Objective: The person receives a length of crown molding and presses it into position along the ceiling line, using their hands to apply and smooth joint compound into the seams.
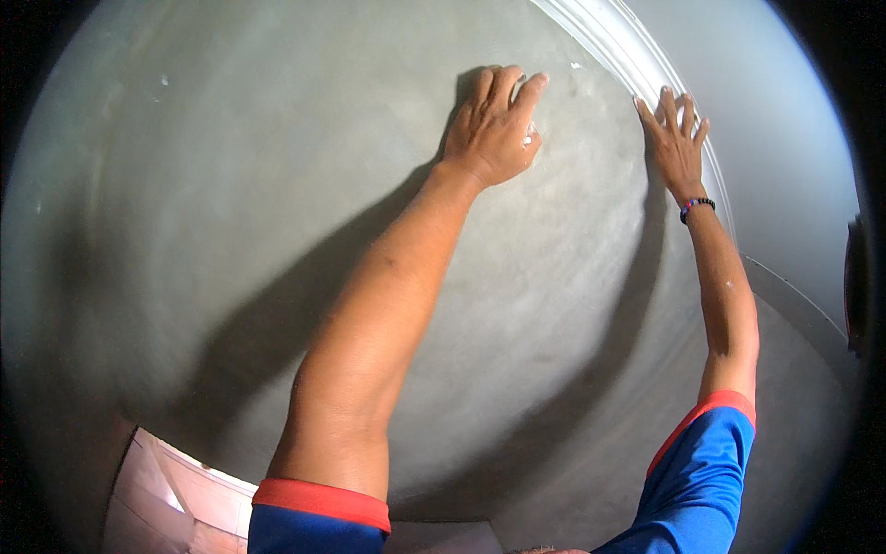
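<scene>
My left hand [494, 129] is up against the grey plastered wall [323, 157], its fingers bent and its thumb tucked in. White smears show on its fingertips, and a small white bit sits by the thumb. Whatever the palm may hold is hidden. Further right, my right hand [678, 143] lies with spread fingers on the white ridged moulding [614, 42], which runs along the wall's upper edge. A dark beaded bracelet [697, 209] circles that wrist.
A smooth pale ceiling [766, 120] meets the moulding on the right. At the lower left is an opening with a pinkish panelled surface [157, 499]. A dark object [856, 286] stands at the far right rim. Small white spots dot the wall.
</scene>
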Demonstrator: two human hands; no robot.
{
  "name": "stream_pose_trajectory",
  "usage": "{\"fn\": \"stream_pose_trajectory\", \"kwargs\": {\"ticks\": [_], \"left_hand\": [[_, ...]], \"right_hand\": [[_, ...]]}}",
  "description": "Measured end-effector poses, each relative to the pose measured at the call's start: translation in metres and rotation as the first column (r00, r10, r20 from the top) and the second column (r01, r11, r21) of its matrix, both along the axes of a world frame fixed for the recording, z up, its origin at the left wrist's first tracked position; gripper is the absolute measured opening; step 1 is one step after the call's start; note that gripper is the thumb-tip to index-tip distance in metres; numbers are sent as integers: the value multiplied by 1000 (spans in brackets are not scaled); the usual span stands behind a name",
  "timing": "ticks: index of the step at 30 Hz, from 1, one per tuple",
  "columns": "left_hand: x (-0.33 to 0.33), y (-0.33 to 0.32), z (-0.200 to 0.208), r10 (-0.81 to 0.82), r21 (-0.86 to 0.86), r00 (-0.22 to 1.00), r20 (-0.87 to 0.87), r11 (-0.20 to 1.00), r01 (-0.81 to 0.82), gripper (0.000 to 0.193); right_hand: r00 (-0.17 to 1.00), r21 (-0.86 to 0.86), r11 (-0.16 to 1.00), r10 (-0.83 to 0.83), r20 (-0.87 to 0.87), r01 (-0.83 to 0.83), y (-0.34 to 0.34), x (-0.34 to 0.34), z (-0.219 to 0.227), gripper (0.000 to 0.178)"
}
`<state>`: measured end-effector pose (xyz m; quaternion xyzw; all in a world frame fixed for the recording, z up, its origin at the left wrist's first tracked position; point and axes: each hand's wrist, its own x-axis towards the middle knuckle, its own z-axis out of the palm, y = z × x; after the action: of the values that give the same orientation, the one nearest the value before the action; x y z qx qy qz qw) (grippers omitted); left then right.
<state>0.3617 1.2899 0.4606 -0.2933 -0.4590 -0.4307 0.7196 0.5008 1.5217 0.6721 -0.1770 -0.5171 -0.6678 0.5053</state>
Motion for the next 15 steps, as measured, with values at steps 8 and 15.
{"fn": "stream_pose_trajectory", "kwargs": {"ticks": [8,15], "left_hand": [[7,-7,-2,-22,-15,1000,-18,1000,22,63],[6,-15,0,-52,24,997,-61,998,54,53]], "right_hand": [[991,-151,980,130,-32,-133,-78,-8,-18,50],[792,-66,829,551,264,-555,-252,-70,-57,50]]}}
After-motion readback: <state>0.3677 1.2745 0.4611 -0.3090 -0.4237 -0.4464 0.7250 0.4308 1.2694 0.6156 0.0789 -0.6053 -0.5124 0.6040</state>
